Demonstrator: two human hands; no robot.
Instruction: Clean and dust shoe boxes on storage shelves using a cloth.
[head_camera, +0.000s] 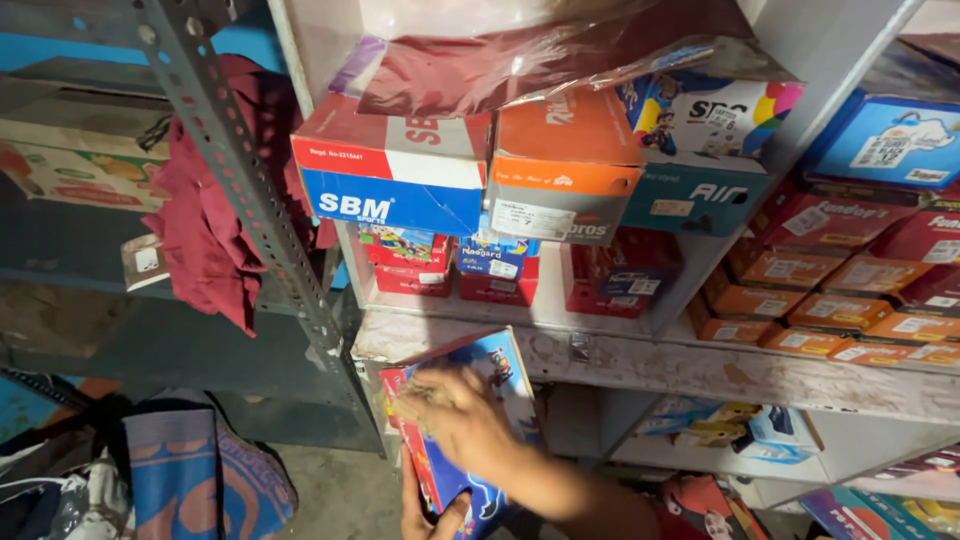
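Note:
A red and blue shoe box (497, 372) with cartoon pictures is tilted in front of the lower shelf edge (700, 370). My right hand (462, 420) lies across its lid, blurred with motion. My left hand (430, 512) grips the box from below, only fingers and thumb showing at the bottom of the frame.
White shelves hold several stacked shoe boxes: a red, white and blue box (392, 175), an orange and grey box (565, 165), and orange boxes (850, 300) at right. A perforated metal upright (250, 190) with a dark red cloth (215, 220) stands at left. Bags (180, 470) lie on the floor.

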